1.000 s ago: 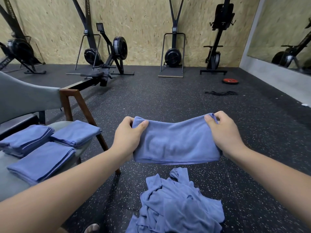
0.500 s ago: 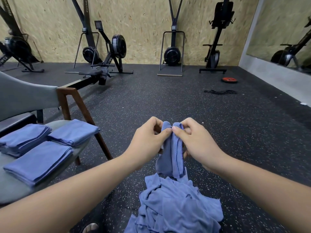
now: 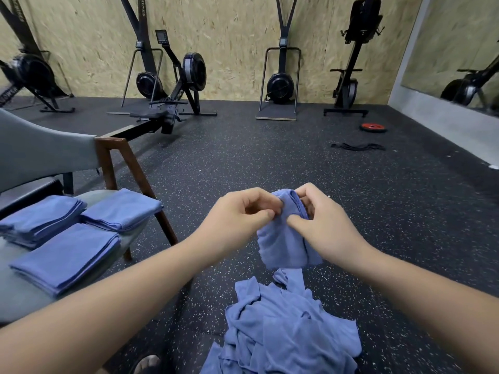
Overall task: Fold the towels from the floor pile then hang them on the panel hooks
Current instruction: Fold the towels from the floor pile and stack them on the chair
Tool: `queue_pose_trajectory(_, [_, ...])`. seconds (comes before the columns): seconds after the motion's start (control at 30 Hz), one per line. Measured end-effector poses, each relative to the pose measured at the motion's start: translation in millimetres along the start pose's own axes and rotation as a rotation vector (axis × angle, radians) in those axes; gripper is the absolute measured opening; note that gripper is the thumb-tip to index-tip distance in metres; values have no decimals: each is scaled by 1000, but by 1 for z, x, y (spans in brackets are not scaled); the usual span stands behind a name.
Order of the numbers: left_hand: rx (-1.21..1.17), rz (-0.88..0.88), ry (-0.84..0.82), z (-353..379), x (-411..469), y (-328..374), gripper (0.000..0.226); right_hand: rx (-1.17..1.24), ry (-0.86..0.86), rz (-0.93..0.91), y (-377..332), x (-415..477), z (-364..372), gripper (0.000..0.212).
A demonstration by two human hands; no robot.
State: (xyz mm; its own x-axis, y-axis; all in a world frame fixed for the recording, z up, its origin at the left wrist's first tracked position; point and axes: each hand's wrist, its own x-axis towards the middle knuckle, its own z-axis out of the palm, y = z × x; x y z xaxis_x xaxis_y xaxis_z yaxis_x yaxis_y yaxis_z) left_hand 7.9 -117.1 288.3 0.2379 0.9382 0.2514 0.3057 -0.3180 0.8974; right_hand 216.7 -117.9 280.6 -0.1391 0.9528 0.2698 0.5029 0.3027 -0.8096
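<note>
The left hand (image 3: 240,220) and the right hand (image 3: 324,228) are close together, fingers curled. Each pinches the top edge of one blue towel (image 3: 286,244) between thumb and fingertips. The towel hangs from that grip as a narrow doubled strip (its long fold runs top to bottom), clear of the ground. How many layers it has is hard to tell, since the hands cover its upper corners.

Directly below it lies the floor pile (image 3: 291,330), a crumpled heap of the same blue cloth on the speckled black floor (image 3: 243,163). A sandalled foot (image 3: 148,364) shows at the bottom edge, left of the heap.

To the left stands a grey chair (image 3: 127,163) with a brown wooden frame. On its seat are the folded towels (image 3: 67,257), three neat stacks lying just beside one another.

Farther off, a rowing machine (image 3: 172,103) stretches toward the chipboard wall (image 3: 229,36), where more exercise machines stand. Off to the right a red weight plate (image 3: 373,127) and a black strap (image 3: 357,147) lie near each other, with a mirror (image 3: 459,49) beyond them.
</note>
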Motion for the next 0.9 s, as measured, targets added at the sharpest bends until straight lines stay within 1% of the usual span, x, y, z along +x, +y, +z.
queue_pose_trajectory(0.07, [55,30,72,-7,4,-10,25,39,-15,-7,-1,3,-2,16])
queue_pose_trajectory(0.13, [38,-28,160,-14,5,-21,45,103,-44,-6,-4,5,-6,19])
queue_pose_trajectory(0.17, [21,-85,164,-18,5,-27,59,147,-67,-2,-6,5,-7,20])
queue_pose_trajectory(0.23, [-52,-236,57,-25,2,-40,84,228,-101,5,-9,5,-10,23])
queue_pose_trajectory(0.3, [-215,-382,-63,-30,-4,-49,94,303,-99,24,-12,5,-11,28])
queue_pose_trajectory(0.33, [-296,-432,-103,-33,-6,-52,93,336,-96,35,-11,6,-11,29])
queue_pose_trajectory(0.37, [-367,-456,-137,-35,-8,-52,86,364,-97,47,-11,7,-11,30])
queue_pose_trajectory(0.43, [-470,-440,-173,-39,-11,-51,61,385,-99,57,-12,8,-9,31])
queue_pose_trajectory(0.47, [-495,-415,-165,-42,-13,-49,48,382,-97,58,-12,9,-6,32])
queue_pose_trajectory(0.5, [-510,-393,-142,-45,-14,-47,41,378,-91,64,-11,10,-3,31])
queue_pose_trajectory(0.6, [-516,-343,-1,-54,-17,-43,35,394,-77,108,-7,11,11,24])
queue_pose_trajectory(0.67, [-420,-304,118,-60,-19,-36,29,453,-93,166,-5,10,25,23])
queue_pose_trajectory(0.73, [-271,-209,213,-68,-21,-31,27,592,-166,262,-9,7,43,32])
queue_pose_trajectory(0.8, [-114,-121,260,-77,-22,-30,27,710,-295,367,-14,4,64,45])
queue_pose_trajectory(0.87, [43,-101,269,-89,-20,-34,31,769,-396,441,-18,4,85,57])
queue_pose_trajectory(0.9, [125,-109,273,-97,-19,-37,34,788,-411,460,-19,7,93,59])
